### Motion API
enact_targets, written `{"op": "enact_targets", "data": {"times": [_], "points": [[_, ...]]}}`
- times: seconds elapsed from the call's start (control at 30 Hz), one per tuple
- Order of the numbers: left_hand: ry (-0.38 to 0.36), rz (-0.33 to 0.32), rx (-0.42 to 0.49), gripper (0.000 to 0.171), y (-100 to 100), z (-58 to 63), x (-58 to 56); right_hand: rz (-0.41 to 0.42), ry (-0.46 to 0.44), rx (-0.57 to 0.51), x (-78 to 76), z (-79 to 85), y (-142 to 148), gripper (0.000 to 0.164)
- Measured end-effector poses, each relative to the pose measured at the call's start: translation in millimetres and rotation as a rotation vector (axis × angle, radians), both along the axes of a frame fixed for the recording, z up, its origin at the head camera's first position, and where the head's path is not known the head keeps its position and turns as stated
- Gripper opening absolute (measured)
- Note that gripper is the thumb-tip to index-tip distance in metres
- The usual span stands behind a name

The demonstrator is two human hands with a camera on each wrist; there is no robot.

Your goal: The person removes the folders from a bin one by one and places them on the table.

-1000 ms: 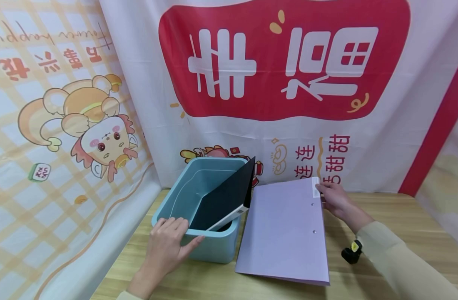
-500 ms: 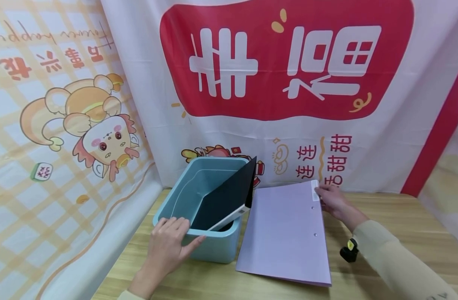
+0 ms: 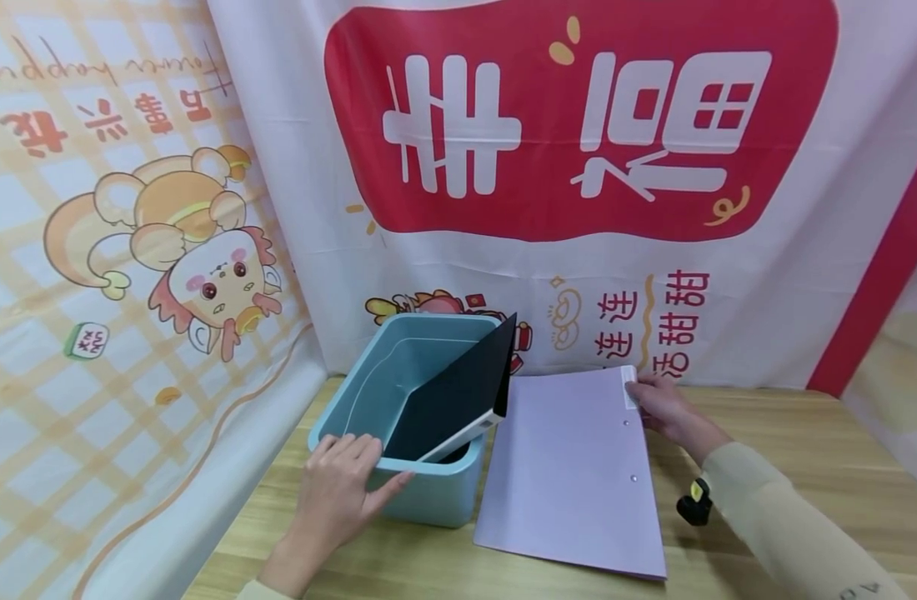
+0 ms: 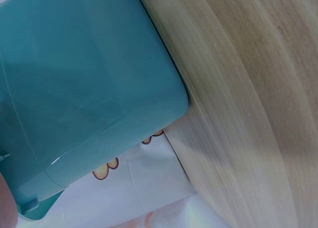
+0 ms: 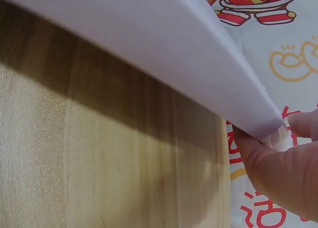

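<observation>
Lilac folder (image 3: 567, 475) in right hand (image 3: 670, 410), far right corner between thumb and fingers

Bin (image 3: 428, 500) on table (image 3: 789, 425), first folder (image 3: 451, 392) in bin, second folder (image 3: 571, 475) right of bin, cloth (image 3: 443, 258) behind

Your wood-grain desk (image 3: 796, 425) — pale, with darker streaks
The light-blue bin (image 3: 432, 498) stands upright on it — whether the purple folder's (image 3: 571, 471) lower edge touches the wood, you cannot tell.
</observation>
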State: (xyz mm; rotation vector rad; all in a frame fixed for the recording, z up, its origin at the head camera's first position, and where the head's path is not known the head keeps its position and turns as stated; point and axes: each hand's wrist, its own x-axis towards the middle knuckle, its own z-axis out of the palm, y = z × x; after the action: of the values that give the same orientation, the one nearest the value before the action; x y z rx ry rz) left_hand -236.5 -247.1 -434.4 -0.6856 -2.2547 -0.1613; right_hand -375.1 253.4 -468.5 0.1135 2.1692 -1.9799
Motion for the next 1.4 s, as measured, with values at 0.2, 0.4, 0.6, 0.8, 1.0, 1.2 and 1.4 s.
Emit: {"op": "enact_targets", "data": {"times": [0.2,0.4,0.6,0.8,1.0,1.2,1.4], "points": [[0.008,0.000,-0.003,0.053,-0.3,-1.1,-0.5,0.016,0.015,0.010,-2.9,-8.1,-1.4,0.051],[0.028,-0.012,0.004,0.054,0.2,-0.8,-1.0,0.003,-0.014,0.066,-5.5,-10.0,-1.3,0.058],[0.043,-0.014,0.014,0.055,0.4,-0.4,-2.7,0.001,-0.053,0.134,-8.5,-8.6,-0.6,0.063],[0.031,-0.010,0.007,0.054,0.1,-1.0,-2.7,0.003,-0.034,0.198,-8.0,-12.3,-0.3,0.068],[0.038,-0.017,0.015,0.056,0.2,-1.5,-2.8,-0.013,0.004,0.286,-6.8,-16.5,-1.4,0.069],[0.038,-0.017,0.018,0.056,0.1,-1.8,-2.6,-0.021,-0.009,0.368,-9.1,-18.8,-2.2,0.071],[0.026,-0.014,0.017,0.055,0.0,-1.4,-1.9,-0.015,-0.012,0.396,-7.2,-18.8,-3.7,0.074]]}}
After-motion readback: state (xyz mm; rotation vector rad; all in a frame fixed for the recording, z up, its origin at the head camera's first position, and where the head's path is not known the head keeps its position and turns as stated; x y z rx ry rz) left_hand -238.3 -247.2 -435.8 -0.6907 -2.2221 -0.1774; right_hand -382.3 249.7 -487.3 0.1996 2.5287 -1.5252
